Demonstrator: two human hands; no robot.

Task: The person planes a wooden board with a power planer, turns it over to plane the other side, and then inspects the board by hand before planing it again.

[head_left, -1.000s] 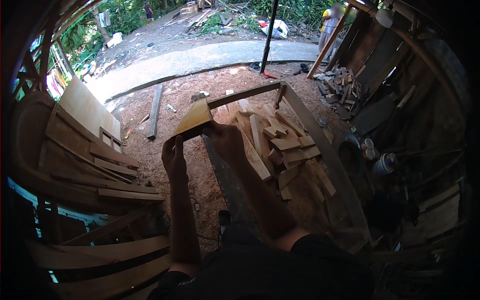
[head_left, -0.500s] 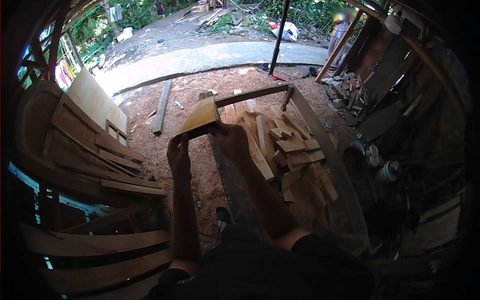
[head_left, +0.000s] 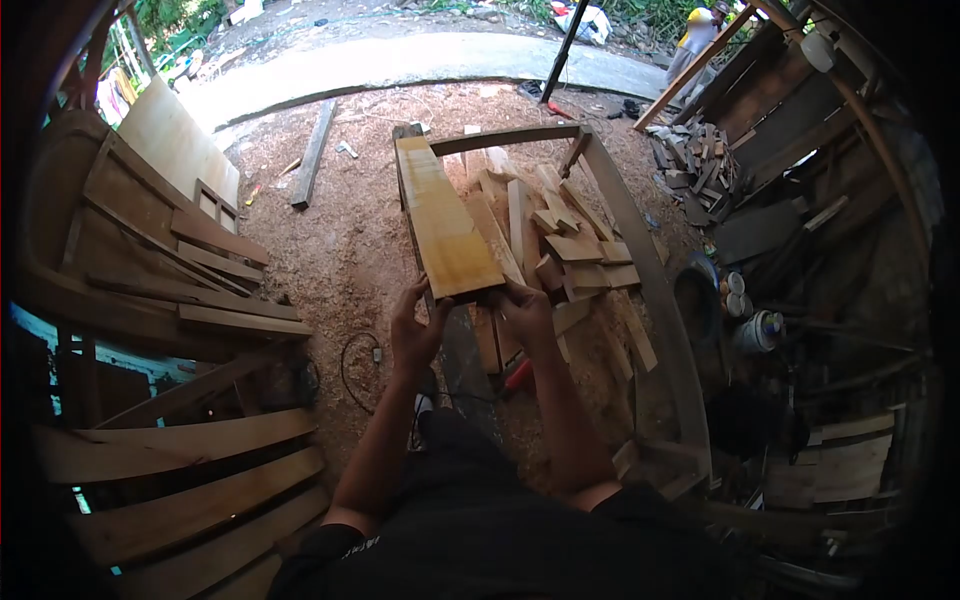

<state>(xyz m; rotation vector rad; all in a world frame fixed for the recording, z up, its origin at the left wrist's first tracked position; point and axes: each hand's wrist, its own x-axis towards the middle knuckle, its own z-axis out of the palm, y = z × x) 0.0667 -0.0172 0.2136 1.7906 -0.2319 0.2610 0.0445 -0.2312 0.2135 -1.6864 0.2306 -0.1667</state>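
Note:
A wide yellowish wooden board (head_left: 448, 230) stretches away from me, its near end between my two hands. My left hand (head_left: 415, 330) grips the near left corner, thumb along the edge. At the near right corner, my right hand (head_left: 524, 315) is closed on the same board. The far end of the board lies over the left side of a dark wooden frame bench (head_left: 655, 270). Cut wood pieces (head_left: 577, 250) are heaped inside the frame, to the right of the board. Something red (head_left: 518, 378) shows just below my right hand.
Long planks (head_left: 200, 435) and a leaning plywood sheet (head_left: 185, 140) line the left side. Paint cans (head_left: 762, 332) and a scrap wood pile (head_left: 695, 165) stand at right. A lone timber (head_left: 315, 155) lies on the shavings-covered ground. A person (head_left: 697, 40) is at the far right.
The board has come down from a raised, foreshortened pose to lie lengthwise over the bench's left side. Both hands have moved lower and to the right in view, still holding its near end.

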